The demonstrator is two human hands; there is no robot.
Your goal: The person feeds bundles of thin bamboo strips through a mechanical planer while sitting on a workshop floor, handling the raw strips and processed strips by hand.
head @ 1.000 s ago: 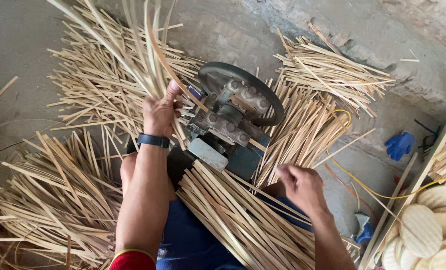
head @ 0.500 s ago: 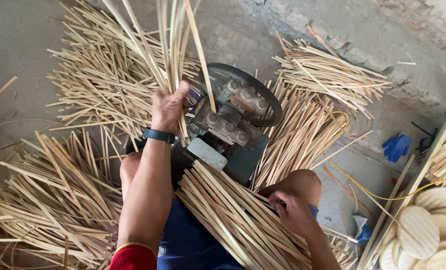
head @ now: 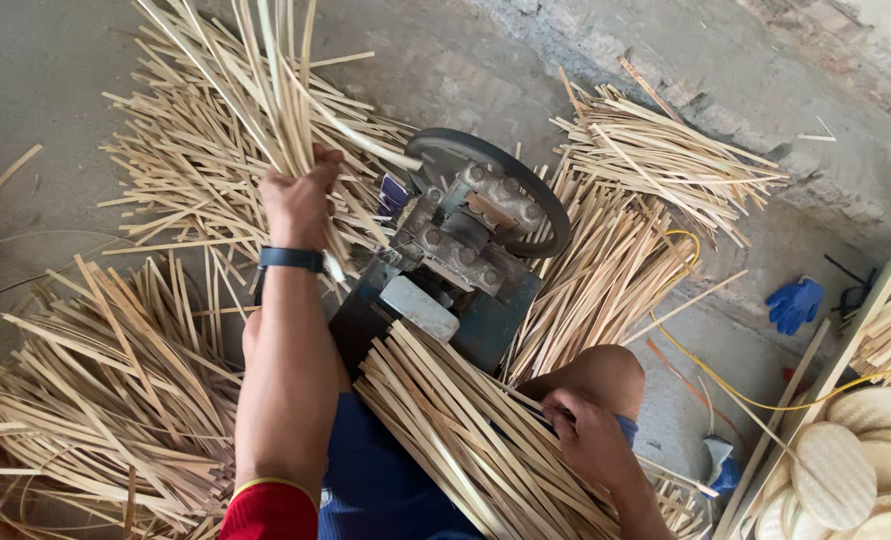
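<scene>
The left hand point(head: 301, 205) is gripping a fanned bunch of strips point(head: 256, 80), lifting it clear of the machine point(head: 461, 255) on the floor. The right hand point(head: 586, 435) is closing on the lap bundle point(head: 466, 440), steadying it.

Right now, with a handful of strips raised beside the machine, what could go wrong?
The left hand grips a loose bundle of bamboo strips close to the machine's wheel; strips or fingers might catch there. The stack on the lap, steadied only by the right hand, could slide off.
</scene>
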